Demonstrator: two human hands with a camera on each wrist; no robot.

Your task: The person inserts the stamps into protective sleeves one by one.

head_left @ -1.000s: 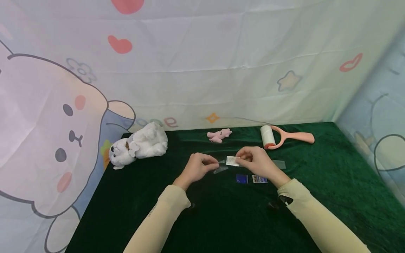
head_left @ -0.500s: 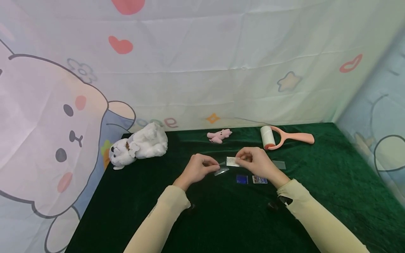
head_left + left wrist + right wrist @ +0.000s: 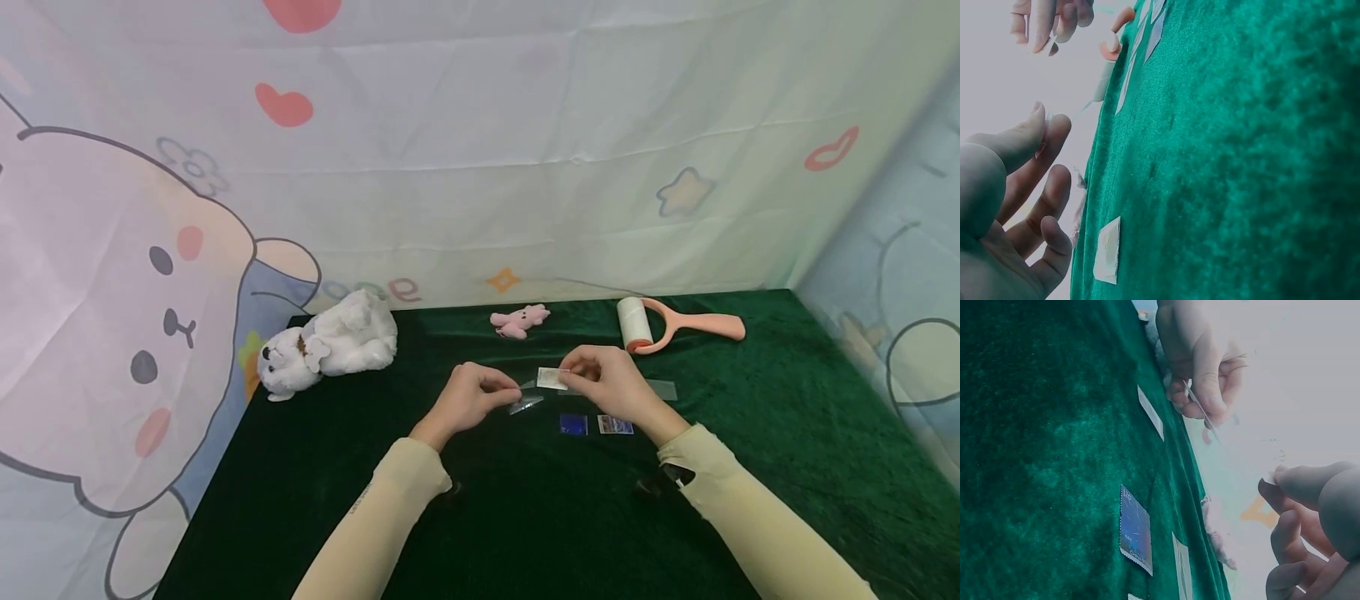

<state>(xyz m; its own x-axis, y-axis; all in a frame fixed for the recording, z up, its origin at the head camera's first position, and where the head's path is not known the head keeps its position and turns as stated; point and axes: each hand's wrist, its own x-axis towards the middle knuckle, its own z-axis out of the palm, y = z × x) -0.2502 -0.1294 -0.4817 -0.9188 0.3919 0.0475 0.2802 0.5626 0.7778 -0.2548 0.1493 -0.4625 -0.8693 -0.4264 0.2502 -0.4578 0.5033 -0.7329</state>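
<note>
The left arm (image 3: 375,521) and right arm (image 3: 757,508) reach forward, slanting inward. The left hand (image 3: 468,394) and right hand (image 3: 606,379) point toward each other, near but apart, each pinching between thumb (image 3: 1019,144) and forefinger (image 3: 1038,165), the other fingers (image 3: 1050,197) loosely bent.

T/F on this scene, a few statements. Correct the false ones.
1. The right hand pinches a small pale piece. True.
2. The coloured pieces overlap. False: green cloth separates the blue piece from the bordered piece.
3. In the head view, the pink plush lies between the white plush and the lint roller. True.
4. The white plush stands upright. False: it lies down.
5. The left hand grips the lint roller. False: it pinches a thin piece.
</note>
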